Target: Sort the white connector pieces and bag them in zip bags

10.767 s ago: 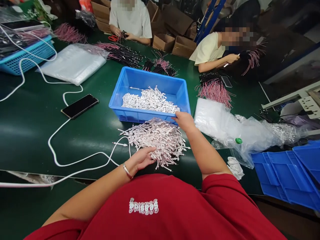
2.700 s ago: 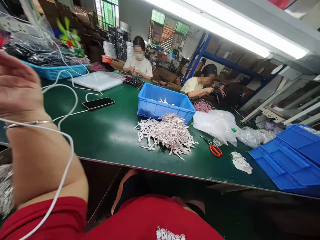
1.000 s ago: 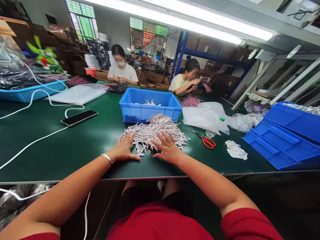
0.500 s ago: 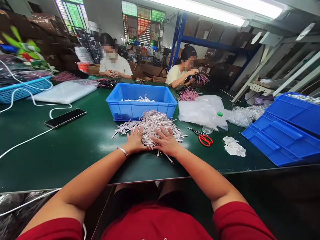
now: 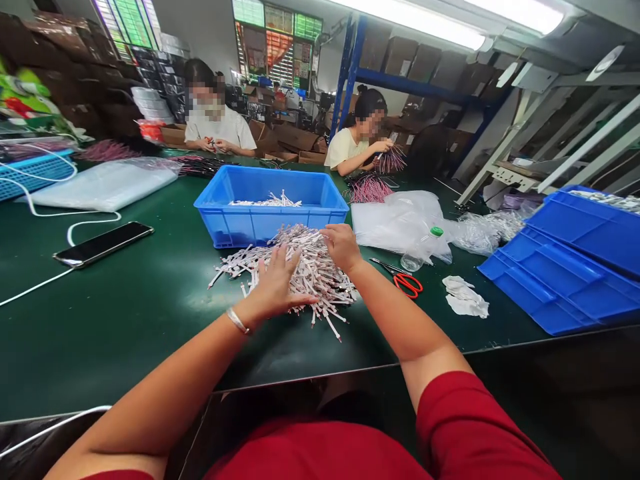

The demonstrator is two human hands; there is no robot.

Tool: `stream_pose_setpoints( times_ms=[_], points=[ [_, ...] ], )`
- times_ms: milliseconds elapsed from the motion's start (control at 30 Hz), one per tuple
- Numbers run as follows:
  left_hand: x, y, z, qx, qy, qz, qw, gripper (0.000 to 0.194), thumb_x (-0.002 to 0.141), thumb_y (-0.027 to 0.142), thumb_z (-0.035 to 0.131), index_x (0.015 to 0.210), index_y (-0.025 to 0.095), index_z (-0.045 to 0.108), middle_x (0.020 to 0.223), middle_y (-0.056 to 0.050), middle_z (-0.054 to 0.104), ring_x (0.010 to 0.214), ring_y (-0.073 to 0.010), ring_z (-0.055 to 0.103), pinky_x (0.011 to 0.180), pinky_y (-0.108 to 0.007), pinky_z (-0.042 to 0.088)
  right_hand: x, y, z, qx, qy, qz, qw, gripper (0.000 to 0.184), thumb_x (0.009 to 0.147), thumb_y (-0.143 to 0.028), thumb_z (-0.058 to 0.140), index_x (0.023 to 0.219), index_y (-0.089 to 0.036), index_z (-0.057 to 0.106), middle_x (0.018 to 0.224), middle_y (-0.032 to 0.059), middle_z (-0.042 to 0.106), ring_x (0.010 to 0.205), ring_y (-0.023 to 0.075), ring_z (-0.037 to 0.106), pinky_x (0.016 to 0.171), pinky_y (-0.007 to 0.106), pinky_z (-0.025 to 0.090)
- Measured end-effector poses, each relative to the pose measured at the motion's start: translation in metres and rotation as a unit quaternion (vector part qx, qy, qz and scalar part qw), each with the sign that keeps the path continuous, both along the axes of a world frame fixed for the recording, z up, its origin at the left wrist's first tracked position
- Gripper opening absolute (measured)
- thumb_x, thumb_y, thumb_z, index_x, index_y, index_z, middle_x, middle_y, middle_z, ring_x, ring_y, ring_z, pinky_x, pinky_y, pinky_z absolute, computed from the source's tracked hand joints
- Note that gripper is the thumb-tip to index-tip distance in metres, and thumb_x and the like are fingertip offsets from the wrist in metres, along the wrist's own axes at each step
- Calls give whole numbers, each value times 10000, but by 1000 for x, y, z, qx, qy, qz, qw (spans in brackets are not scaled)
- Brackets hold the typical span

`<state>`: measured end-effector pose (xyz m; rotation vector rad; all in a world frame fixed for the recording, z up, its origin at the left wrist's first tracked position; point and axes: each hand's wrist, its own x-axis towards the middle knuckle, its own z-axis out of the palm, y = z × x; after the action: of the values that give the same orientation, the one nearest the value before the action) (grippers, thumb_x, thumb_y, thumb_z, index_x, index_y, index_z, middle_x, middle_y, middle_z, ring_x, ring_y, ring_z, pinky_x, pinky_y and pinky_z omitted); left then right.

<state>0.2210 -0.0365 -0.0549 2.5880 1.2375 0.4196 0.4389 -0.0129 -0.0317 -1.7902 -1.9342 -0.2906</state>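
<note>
A heap of thin white-and-pink cable pieces (image 5: 305, 270) lies loose on the green table, just in front of a blue plastic bin (image 5: 235, 229). My left hand (image 5: 276, 283) rests on the near side of the heap with its fingers spread, and a metal bangle (image 5: 238, 321) circles that wrist. My right hand (image 5: 341, 247) lies on the far side of the heap, close to the bin's front wall. Its fingertips curl down among the pieces and are hidden. A few similar pieces (image 5: 265, 202) lie inside the bin.
A phone (image 5: 103, 243) and a white cable (image 5: 95, 215) lie to the left. Red-handled scissors (image 5: 407, 285), a plastic bag (image 5: 395, 223) and a white cloth (image 5: 465, 298) lie to the right, by blue trays (image 5: 560, 287). Two co-workers (image 5: 215, 127) (image 5: 357, 133) sit across the table.
My right hand has moved from the heap's near edge to its far side, and my left hand has shifted slightly back. The heap looks more spread out.
</note>
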Motion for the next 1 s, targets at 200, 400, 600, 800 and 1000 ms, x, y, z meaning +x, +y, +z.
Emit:
stream_pose_setpoints(
  times_ms=[200,400,600,800,1000],
  points=[
    [28,-9,-35,79,2,-72,994,931,697,703,580,1467,255,311,1570,-169,105,1432,-399,34,1092,-639,42,0,8,0,-9,-44,46,998,201,896,-186,500,915,-165,700,1147,82,658,1170,250,437,1000,397,280],
    [18,-2,-31,45,-24,-94,994,941,692,741,543,1467,264,303,1571,-153,116,1432,-393,63,1080,-660,15,-3,-12,1,-75,-73,63,992,180,878,-137,491,937,-139,660,969,95,689,997,225,522,904,348,305],
    [12,-4,-28,-3,-150,-81,985,743,783,610,548,1400,223,400,1520,-161,291,1419,-357,179,1090,-656,36,-3,-22,-5,-17,-52,57,997,227,904,-157,469,935,-178,693,1061,76,683,1033,227,505,917,361,313],
    [12,-19,-17,-64,-433,71,896,427,735,473,671,1056,197,615,898,-78,653,799,-205,619,774,-386,515,-28,-57,-11,81,-58,127,987,253,932,-204,444,946,-230,695,1071,25,691,1117,200,485,1080,400,180],
    [10,-26,0,-261,-535,34,802,314,673,435,743,849,181,688,846,-61,693,767,-171,630,757,-319,518,-50,-84,-10,144,-30,145,978,224,925,-205,488,958,-266,701,880,-16,710,918,159,551,1067,398,189]
  ],
)
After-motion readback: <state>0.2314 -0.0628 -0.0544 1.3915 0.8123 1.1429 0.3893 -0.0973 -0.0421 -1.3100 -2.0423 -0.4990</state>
